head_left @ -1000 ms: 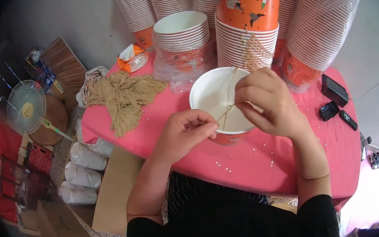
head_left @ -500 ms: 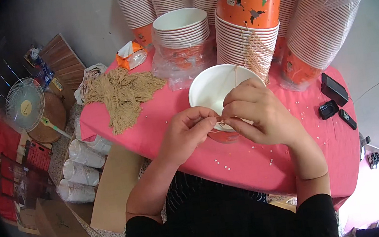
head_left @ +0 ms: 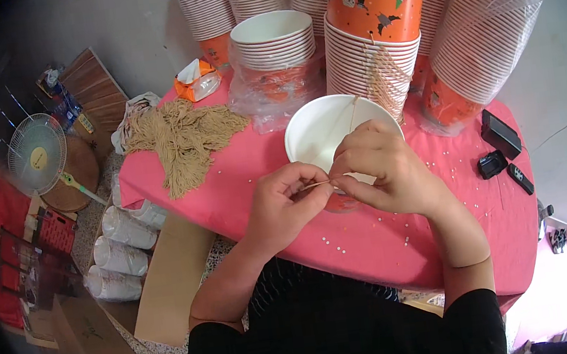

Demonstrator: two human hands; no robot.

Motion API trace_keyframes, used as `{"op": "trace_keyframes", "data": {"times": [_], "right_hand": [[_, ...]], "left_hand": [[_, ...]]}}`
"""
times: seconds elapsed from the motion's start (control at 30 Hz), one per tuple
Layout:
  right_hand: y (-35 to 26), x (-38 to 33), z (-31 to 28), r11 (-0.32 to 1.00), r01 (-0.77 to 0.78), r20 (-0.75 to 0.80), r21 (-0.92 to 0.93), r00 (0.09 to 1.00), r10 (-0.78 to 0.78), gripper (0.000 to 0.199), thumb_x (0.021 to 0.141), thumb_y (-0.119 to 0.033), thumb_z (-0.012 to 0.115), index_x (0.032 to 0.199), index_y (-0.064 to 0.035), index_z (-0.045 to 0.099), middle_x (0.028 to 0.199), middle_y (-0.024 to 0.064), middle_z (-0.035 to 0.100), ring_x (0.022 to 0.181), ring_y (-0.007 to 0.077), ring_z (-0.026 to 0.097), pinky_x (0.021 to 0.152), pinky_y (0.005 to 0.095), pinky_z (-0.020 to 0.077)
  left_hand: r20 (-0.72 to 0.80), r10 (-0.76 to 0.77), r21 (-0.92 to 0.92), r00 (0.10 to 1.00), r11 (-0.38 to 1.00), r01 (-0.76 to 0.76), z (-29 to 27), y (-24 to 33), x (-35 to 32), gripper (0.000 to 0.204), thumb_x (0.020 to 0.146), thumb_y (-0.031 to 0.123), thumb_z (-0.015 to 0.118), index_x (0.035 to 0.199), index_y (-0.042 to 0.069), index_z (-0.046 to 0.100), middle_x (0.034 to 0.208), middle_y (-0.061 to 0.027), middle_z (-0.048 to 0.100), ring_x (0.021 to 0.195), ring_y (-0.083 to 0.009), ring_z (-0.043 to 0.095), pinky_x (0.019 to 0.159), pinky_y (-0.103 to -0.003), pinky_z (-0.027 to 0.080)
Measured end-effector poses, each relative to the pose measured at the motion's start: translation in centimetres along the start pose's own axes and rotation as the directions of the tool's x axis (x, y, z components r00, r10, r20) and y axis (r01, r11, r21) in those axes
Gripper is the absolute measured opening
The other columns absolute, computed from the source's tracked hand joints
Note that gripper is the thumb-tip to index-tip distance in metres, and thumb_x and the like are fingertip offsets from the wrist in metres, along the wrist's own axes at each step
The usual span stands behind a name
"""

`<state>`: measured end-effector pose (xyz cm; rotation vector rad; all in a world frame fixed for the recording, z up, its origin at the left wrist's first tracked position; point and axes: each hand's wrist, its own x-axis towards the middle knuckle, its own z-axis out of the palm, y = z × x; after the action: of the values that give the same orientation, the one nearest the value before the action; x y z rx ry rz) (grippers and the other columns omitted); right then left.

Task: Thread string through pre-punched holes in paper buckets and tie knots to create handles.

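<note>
A white-lined paper bucket (head_left: pixel 306 130) with an orange outside stands in front of me. Thin tan cord (head_left: pixel 314 185) runs between my fingertips at its near rim. My left hand (head_left: pixel 281 204) is closed, pinching the cord between thumb and curled fingers. Against it, my right hand (head_left: pixel 389 172) pinches the same spot with thumb and forefinger. The right hand covers part of the bucket's opening. Another stretch of cord shows at the far rim; whether it joins the piece in my fingers is hidden.
Behind are a stack of orange buckets (head_left: pixel 372 60) with cords, a shorter wrapped stack (head_left: pixel 274 40) and tall wrapped stacks (head_left: pixel 485 32). A tan cord bundle (head_left: pixel 187 139) lies left, near a tissue pack (head_left: pixel 198 81). Small white bits dot the pink tablecloth (head_left: pixel 371 258); black devices (head_left: pixel 500 135) sit right.
My left fingers have curled in more, and a short length of cord now shows along them. Both hands remain together at the bucket's near rim. The view has shifted slightly.
</note>
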<state>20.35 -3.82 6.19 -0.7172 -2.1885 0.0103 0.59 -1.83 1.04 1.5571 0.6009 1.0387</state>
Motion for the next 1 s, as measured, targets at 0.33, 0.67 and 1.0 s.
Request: {"op": "trace_keyframes", "data": {"times": [0.33, 0.67, 1.0], "right_hand": [[0.00, -0.28, 0.26, 0.951, -0.217, 0.107, 0.220, 0.974, 0.198, 0.005, 0.077, -0.001, 0.066, 0.081, -0.0028, 0.063, 0.074, 0.0055, 0.062, 0.071, 0.0220, 0.060, 0.077, 0.0337, 0.0435], [0.03, -0.33, 0.54, 0.816, -0.377, 0.173, 0.438, 0.926, 0.335, 0.004, 0.084, -0.002, 0.060, 0.081, 0.0010, 0.060, 0.066, 0.0066, 0.058, 0.061, 0.0157, 0.056, 0.058, 0.0309, 0.0445], [-0.11, -0.32, -0.14, 0.575, -0.628, 0.405, 0.524, 0.778, 0.481, 0.010, 0.088, -0.005, 0.063, 0.081, 0.0016, 0.063, 0.065, -0.0004, 0.059, 0.060, 0.0034, 0.050, 0.053, 0.0222, 0.0407]], "left_hand": [[-0.071, 0.239, 0.252, 0.968, 0.943, -0.215, 0.41, -0.09, -0.47, 0.011, 0.082, -0.005, 0.065, 0.089, 0.000, 0.059, 0.070, 0.0035, 0.057, 0.059, 0.0010, 0.046, 0.049, -0.018, 0.035], [-0.046, 0.530, 0.402, 0.847, 0.786, -0.470, 0.18, 0.22, -0.36, 0.019, 0.078, -0.009, 0.069, 0.092, 0.003, 0.067, 0.086, -0.0022, 0.059, 0.065, -0.0051, 0.052, 0.053, -0.020, 0.041], [-0.029, 0.536, 0.344, 0.843, 0.798, -0.495, 0.10, -0.49, -0.25, 0.017, 0.078, -0.007, 0.071, 0.092, 0.002, 0.068, 0.087, -0.0062, 0.064, 0.069, -0.0104, 0.060, 0.057, -0.023, 0.047]]}}
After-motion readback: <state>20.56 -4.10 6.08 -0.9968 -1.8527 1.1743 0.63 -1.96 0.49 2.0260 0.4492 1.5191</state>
